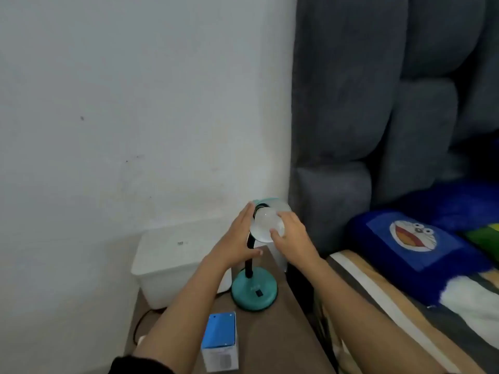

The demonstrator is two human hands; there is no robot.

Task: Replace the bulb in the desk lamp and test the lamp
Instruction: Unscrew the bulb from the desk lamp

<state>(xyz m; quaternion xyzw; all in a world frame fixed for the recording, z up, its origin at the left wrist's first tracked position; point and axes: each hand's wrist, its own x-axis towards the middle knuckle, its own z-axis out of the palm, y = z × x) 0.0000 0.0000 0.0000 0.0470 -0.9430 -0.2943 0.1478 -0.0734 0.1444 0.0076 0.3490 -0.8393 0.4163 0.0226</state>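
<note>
A teal desk lamp stands on a brown bedside table, its round base (pixel 254 292) with a black switch in front and a black bendy neck rising to the tilted shade (pixel 280 205). A white round bulb (pixel 267 221) sits in the shade's socket. My right hand (pixel 293 238) has its fingers closed around the bulb. My left hand (pixel 237 238) lies flat against the left side of the shade and neck, steadying it. A blue and white bulb box (pixel 220 341) stands near the table's front edge.
A white lidded bin (pixel 172 263) stands left of the lamp against the white wall. A black cable (pixel 140 323) runs down beside the table (pixel 283 344). A grey padded headboard (pixel 351 130) and a bed with a blue cartoon pillow (pixel 413 238) are at right.
</note>
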